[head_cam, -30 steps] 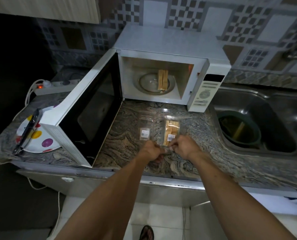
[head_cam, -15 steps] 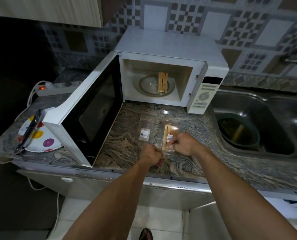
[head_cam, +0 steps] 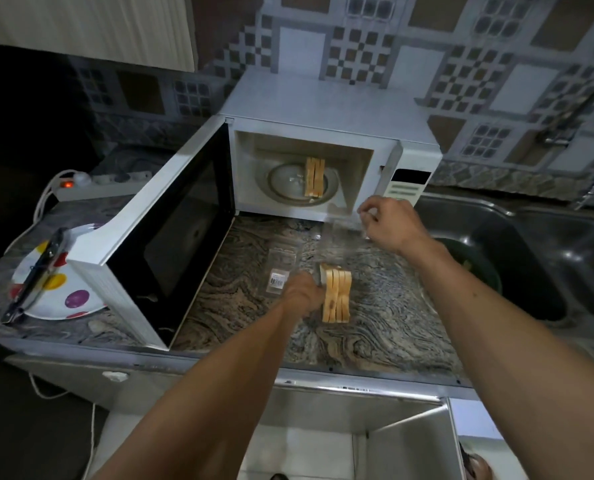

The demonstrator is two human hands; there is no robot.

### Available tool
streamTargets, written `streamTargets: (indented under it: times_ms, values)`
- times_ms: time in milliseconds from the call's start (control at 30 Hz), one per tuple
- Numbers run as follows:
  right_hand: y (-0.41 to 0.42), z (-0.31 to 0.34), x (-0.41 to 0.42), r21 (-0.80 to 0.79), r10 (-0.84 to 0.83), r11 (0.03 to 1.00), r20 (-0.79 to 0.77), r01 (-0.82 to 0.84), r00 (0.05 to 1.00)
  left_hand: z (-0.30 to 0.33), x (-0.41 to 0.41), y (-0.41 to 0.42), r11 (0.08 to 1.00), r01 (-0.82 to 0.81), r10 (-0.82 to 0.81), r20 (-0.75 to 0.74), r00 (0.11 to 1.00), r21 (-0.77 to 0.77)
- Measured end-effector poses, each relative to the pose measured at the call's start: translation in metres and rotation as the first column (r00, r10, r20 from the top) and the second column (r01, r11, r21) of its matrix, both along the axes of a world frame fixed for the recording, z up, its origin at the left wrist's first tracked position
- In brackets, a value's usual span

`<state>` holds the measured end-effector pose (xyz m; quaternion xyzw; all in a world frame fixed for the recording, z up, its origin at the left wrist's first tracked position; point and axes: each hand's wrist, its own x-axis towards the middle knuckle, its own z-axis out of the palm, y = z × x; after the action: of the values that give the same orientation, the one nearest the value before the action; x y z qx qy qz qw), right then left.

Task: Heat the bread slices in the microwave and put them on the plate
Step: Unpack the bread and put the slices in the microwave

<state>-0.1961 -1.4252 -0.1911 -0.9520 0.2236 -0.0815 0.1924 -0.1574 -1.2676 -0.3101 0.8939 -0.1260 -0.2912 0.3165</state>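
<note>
A stack of bread slices [head_cam: 337, 295] stands on edge on the marbled countertop [head_cam: 385, 327], in front of the open microwave [head_cam: 323, 147], with the person's left hand [head_cam: 302, 295] curled against the stack's left side; whether the fingers actually clasp the bread cannot be told from this angle. The right hand [head_cam: 390, 226], raised just in front of the microwave's control panel [head_cam: 408, 183], pinches a clear plastic wrapper [head_cam: 344, 226] that trails down toward the stack. A second, flat clear wrapper with a barcode label [head_cam: 279, 276] lies on the countertop in front of the microwave, just left of the left hand. Inside the microwave, another group of bread slices [head_cam: 314, 177] stands upright on the glass turntable [head_cam: 288, 183]. The microwave door [head_cam: 171, 244] swings wide to the left. Left of the microwave, partly hidden behind the door, a polka-dot plate [head_cam: 70, 299] carries black tongs [head_cam: 34, 282] laid across it. Farther back on the left sits a power strip [head_cam: 94, 187] with a glowing red switch. Right of the microwave is a steel sink [head_cam: 544, 244] holding a dark green bowl [head_cam: 475, 268]. Patterned tiles [head_cam: 461, 74] cover the wall behind the microwave.
</note>
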Motion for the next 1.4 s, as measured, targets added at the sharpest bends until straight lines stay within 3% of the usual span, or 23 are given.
streamTargets:
  times_ms: [100, 167, 233, 367, 500, 633, 733, 900, 1033, 1167, 1400]
  values:
    - [0.015, -0.021, -0.006, 0.221, -0.062, 0.975, 0.17, 0.023, 0.984, -0.011, 0.004, -0.002, 1.0, -0.016, 0.016, -0.028, 0.999, -0.025]
    - [0.026, -0.042, -0.012, 0.286, -0.063, 0.958, 0.185, 0.007, 0.981, -0.021, 0.008, -0.005, 1.0, -0.015, 0.015, -0.005, 1.0, -0.018]
    - [0.034, -0.067, -0.016, 0.239, -0.045, 0.971, 0.108, 0.018, 0.993, -0.026, 0.008, -0.006, 1.0, -0.008, 0.008, 0.026, 1.0, -0.007]
    - [0.047, -0.111, -0.009, 0.209, -0.108, 0.966, -0.203, 0.151, 0.973, -0.032, 0.01, -0.007, 1.0, 0.0, -0.001, 0.092, 0.996, 0.016]
    - [0.056, -0.13, 0.0, 0.162, -0.164, 0.963, -0.275, 0.213, 0.948, -0.045, 0.017, -0.005, 0.999, -0.03, 0.03, 0.01, 1.0, -0.032]
    - [0.059, -0.121, 0.009, 0.138, -0.165, 0.97, -0.234, 0.201, 0.958, -0.058, 0.026, 0.0, 0.992, -0.102, 0.101, -0.026, 0.995, -0.08]
    - [0.056, -0.111, 0.012, 0.207, -0.164, 0.957, -0.199, 0.205, 0.966, -0.049, 0.021, 0.005, 0.992, -0.105, 0.108, 0.047, 0.993, -0.065]
    - [0.031, -0.081, 0.005, 0.259, -0.073, 0.957, -0.227, 0.132, 0.971, -0.045, 0.012, 0.0, 0.996, -0.06, 0.051, 0.132, 0.99, 0.061]
    - [0.005, -0.043, -0.012, 0.18, -0.047, 0.978, -0.313, 0.107, 0.949, -0.038, 0.009, -0.006, 0.994, -0.067, 0.045, 0.217, 0.975, 0.092]
    - [-0.009, -0.036, -0.016, 0.159, -0.061, 0.98, -0.353, 0.124, 0.934, -0.048, 0.016, 0.005, 0.969, -0.019, -0.084, 0.402, 0.912, 0.245]
    - [-0.034, -0.032, -0.002, 0.079, -0.183, 0.972, -0.342, 0.223, 0.922, -0.077, 0.027, 0.017, 0.939, 0.104, -0.184, 0.223, 0.957, 0.327]
